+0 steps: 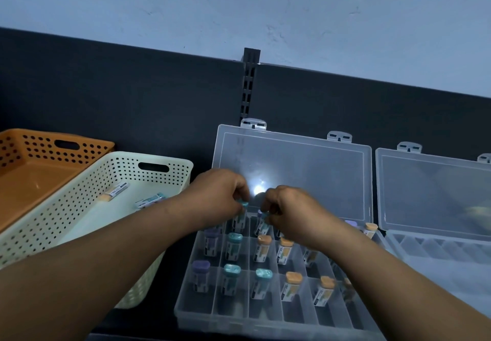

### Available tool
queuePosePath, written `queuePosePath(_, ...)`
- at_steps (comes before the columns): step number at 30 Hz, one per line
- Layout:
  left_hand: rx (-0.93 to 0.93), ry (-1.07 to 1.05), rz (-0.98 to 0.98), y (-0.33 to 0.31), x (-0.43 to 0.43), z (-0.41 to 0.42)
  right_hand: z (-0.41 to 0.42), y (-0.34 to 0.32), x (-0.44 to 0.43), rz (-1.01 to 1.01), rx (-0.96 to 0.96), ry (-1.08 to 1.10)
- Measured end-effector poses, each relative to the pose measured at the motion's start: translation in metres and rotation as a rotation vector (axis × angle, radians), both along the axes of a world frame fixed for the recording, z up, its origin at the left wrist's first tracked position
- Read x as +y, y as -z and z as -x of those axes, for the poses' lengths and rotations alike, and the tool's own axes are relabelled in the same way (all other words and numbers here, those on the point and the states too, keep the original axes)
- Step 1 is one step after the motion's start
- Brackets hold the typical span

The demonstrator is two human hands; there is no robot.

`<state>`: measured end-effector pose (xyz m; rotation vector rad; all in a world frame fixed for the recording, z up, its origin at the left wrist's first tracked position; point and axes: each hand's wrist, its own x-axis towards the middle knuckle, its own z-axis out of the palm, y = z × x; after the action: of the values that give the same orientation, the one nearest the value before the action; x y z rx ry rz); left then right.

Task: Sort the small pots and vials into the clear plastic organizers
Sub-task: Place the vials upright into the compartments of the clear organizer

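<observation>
A clear plastic organizer (186, 300) lies open before me, its lid (305, 160) leaning on the dark back panel. Several vials with purple, teal and orange caps stand in its compartments. My left hand (220, 191) pinches a teal-capped vial (242, 207) over the back row. Beside it, my right hand (289, 207) pinches another teal-capped vial (263, 221), which is tilted and partly hidden by the fingers. A cream perforated basket (164, 161) at left holds loose vials: an orange-capped vial (114, 193) and a teal-capped one (150, 201).
An orange perforated basket (87, 148) stands at the far left behind the cream one. A second clear organizer (435, 250) with its lid up lies at right, its compartments blurred. The dark panel and a slotted post (249, 85) close off the back.
</observation>
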<state>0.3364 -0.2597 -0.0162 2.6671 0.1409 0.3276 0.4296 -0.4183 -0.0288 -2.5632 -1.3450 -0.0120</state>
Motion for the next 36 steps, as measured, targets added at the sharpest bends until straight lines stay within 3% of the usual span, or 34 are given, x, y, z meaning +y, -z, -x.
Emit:
queuePosePath(8,0.009,-0.004,-0.284,0.017,-0.003,-0.006,0.001,0.007,0.003,-0.003,0.007,0.035)
queuePosePath(15,0.038,-0.089,-0.413,0.023,0.002,-0.008,0.005,0.005,0.002,-0.013,0.035,0.074)
queuePosePath(23,0.062,-0.092,-0.364,0.018,0.006,-0.002,0.009,-0.006,0.002,-0.036,0.016,0.075)
queuePosePath(29,-0.010,-0.106,-0.316,0.004,0.036,0.026,0.022,-0.019,0.023,-0.050,-0.104,0.001)
queuePosePath(36,0.059,-0.271,-0.321,-0.006,0.094,0.078,0.045,-0.025,0.077,0.013,-0.067,-0.128)
